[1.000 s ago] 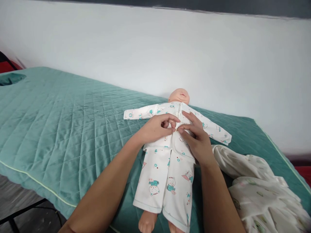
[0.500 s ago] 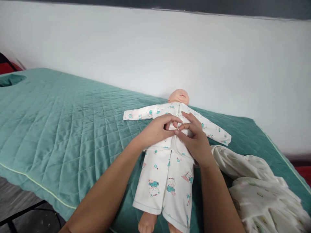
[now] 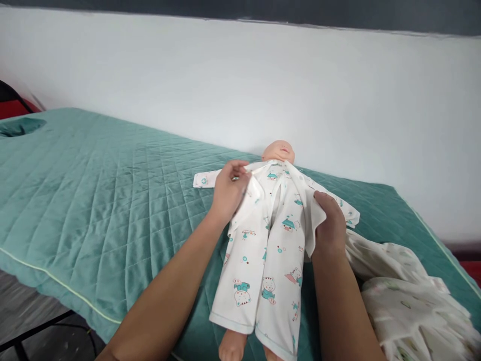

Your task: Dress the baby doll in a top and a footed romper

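Note:
A baby doll [image 3: 278,150] lies on its back, dressed in a white pajama top [image 3: 248,201] and white pajama pants [image 3: 240,276] printed with cartoon animals. The top's front is parted, and the waist of the pants shows between its two sides. My left hand [image 3: 232,189] is closed on the left front edge of the top, lifting it outward. On the other side, my right hand [image 3: 330,220] pinches the right front panel and holds it out past the doll's flank. The doll's bare feet [image 3: 232,345] stick out below the pant legs.
A green quilted cover [image 3: 124,200] spreads over the bed, with a hole near its far left end. Crumpled white printed cloth [image 3: 417,306] lies right of my right forearm. A white wall [image 3: 188,80] rises behind. A black metal bar [image 3: 33,331] is at the lower left.
Both hands were together at the middle of the closed top. They have moved apart, left and right, each drawing one side of the top outward, so its front is now open.

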Demonstrator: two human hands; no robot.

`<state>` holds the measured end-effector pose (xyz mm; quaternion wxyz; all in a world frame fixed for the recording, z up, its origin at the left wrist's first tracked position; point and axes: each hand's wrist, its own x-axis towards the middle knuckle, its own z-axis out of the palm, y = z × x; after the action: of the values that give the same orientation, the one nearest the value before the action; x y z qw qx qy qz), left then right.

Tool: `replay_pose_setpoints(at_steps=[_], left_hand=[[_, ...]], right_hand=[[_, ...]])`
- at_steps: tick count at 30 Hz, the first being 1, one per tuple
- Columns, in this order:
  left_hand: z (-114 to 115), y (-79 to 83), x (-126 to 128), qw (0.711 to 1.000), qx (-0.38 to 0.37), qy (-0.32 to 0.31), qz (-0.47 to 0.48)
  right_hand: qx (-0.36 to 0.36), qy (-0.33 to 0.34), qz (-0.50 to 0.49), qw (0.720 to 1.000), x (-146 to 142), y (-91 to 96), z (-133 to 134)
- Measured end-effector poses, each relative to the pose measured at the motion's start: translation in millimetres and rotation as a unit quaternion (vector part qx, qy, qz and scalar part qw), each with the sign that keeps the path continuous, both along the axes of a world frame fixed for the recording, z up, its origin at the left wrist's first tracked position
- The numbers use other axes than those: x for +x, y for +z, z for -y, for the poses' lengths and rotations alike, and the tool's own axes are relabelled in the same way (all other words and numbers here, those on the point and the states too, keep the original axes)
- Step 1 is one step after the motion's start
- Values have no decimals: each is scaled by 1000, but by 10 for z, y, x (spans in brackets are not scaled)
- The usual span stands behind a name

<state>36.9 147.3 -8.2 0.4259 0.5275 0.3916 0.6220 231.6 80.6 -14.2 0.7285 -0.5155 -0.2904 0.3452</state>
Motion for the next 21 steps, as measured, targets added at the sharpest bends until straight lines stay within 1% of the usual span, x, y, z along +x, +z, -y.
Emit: replay_pose_setpoints(at_steps=[1, 2, 4, 7, 9, 11, 13, 16, 19, 21], left_hand=[[-26, -8, -6, 999, -29, 24, 5], [-45, -10, -10, 998, -58, 34, -6], [-52, -2, -5, 993, -92, 23, -68], [-17, 21, 15, 981, -73, -9, -179], [0, 21, 16, 975, -68, -25, -208], [-6, 7, 4, 974, -74, -29, -210], [-29, -14, -10, 976, -67, -26, -206], [-68, -41, -19, 981, -37, -5, -192], [-106, -55, -49, 982, -26, 41, -181], [-151, -64, -113, 979, -29, 74, -185]], right_hand=[[-6, -15, -10, 1000, -10, -7, -16], [-14, -27, -27, 999, -25, -10, -31], [-16, -35, -33, 999, -57, -8, -58], [-1, -15, 16, 1000, -78, -9, -83], [-6, -1, 74, 997, -69, -20, -87], [-29, 1, 137, 990, -51, -34, -83], [-52, -3, 179, 982, -36, -44, -73], [-72, -4, 186, 980, -25, -51, -59], [-75, -4, 181, 981, 11, -57, -58], [-85, -32, 179, 980, 75, -65, -64]])
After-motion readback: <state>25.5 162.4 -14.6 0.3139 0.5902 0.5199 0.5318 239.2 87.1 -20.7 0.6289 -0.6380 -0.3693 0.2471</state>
